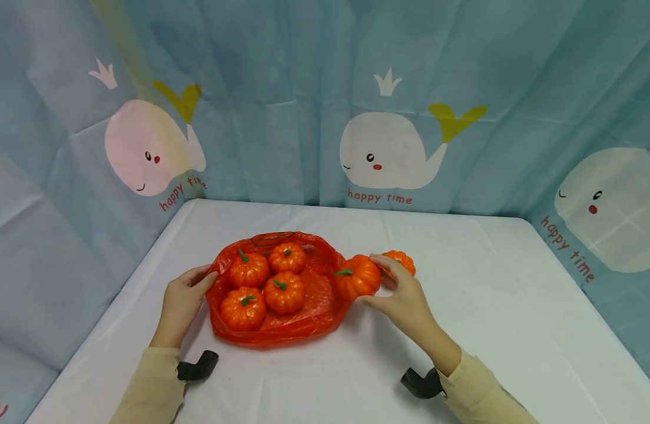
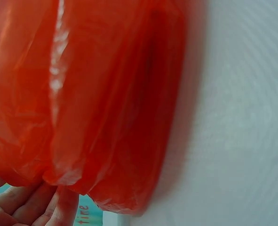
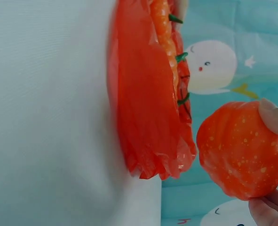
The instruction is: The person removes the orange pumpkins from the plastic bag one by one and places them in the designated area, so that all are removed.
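A red plastic bag (image 1: 319,294) lies spread wide on the white table with several small orange pumpkins (image 1: 285,292) inside it. My left hand (image 1: 179,300) pinches the bag's left rim between thumb and fingers; the left wrist view shows the red film (image 2: 106,103) close up, with the fingers (image 2: 35,205) at its lower edge. At the bag's right rim my right hand (image 1: 404,300) holds a pumpkin (image 1: 358,278), green stem toward the bag. In the right wrist view that pumpkin (image 3: 242,150) is gripped between thumb and fingers, above the table.
Another pumpkin (image 1: 401,262) sits on the table behind the right hand, partly hidden by it. The white tabletop (image 1: 489,306) reaches back to a blue curtain (image 1: 282,118) with whale prints. Black wrist pieces (image 1: 198,366) stick out at both sleeves.
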`<act>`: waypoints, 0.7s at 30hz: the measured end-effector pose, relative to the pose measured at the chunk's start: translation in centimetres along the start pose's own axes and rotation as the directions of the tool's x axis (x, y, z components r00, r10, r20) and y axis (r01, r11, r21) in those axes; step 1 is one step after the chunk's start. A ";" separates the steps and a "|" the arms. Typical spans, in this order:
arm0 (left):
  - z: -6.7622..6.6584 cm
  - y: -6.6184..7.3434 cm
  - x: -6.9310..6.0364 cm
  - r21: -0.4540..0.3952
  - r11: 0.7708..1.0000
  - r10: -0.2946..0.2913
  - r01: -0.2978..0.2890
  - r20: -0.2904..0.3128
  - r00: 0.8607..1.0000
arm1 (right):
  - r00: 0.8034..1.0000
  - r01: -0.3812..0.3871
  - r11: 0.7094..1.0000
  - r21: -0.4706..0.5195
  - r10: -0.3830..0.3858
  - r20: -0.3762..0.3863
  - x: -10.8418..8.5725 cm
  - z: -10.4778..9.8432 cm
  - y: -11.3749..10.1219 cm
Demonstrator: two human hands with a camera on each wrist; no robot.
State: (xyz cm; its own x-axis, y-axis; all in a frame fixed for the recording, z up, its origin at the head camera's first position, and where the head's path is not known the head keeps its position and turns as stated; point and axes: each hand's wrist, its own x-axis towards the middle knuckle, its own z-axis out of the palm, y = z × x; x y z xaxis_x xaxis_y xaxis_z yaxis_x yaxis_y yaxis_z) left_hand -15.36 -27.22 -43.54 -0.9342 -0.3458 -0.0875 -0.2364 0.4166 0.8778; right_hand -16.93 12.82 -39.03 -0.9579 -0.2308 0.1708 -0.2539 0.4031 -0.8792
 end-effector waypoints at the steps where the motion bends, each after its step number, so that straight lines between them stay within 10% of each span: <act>1: 0.0 0.0 0.0 0.000 1.000 -0.001 0.001 0.001 1.000 | 1.000 -0.003 1.000 -0.002 0.003 -0.002 -0.1 -0.1 0.0; 21: 0.1 0.1 -0.1 -0.005 1.000 -0.018 0.018 0.011 1.000 | 0.995 -0.046 0.999 -0.001 0.046 -0.084 -2.8 -2.6 1.4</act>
State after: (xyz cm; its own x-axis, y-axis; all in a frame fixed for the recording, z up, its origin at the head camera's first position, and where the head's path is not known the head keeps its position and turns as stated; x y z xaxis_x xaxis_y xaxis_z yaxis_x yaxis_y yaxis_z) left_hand -15.28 -27.05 -43.43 -0.9326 -0.3443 -0.1088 -0.2522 0.4057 0.8785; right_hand -15.00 16.35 -39.59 -0.9764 -0.1373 0.1668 -0.2095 0.4141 -0.8858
